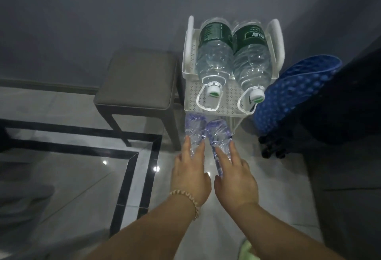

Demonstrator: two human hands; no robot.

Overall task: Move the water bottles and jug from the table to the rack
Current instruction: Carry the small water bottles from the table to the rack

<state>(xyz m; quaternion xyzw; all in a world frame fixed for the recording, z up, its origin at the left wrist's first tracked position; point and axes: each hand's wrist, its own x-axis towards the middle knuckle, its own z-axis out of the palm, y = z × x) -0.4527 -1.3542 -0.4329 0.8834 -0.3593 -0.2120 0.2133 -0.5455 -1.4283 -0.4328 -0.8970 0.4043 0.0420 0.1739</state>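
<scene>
Two big clear water jugs with green labels lie side by side on the top shelf of a white rack [190,103], caps toward me: the left jug [214,53] and the right jug [250,59]. Below the shelf's front edge, two small clear bottles with a purple tint point into the rack. My left hand [190,175] grips the left small bottle [194,127]. My right hand [235,177] grips the right small bottle [219,133]. The far ends of both small bottles are hidden under the top shelf.
A grey padded stool [136,82] stands just left of the rack. A blue dotted object [292,90] leans against dark things at the right of the rack. The floor is pale glossy tile with black border lines [127,175]. A grey wall is behind.
</scene>
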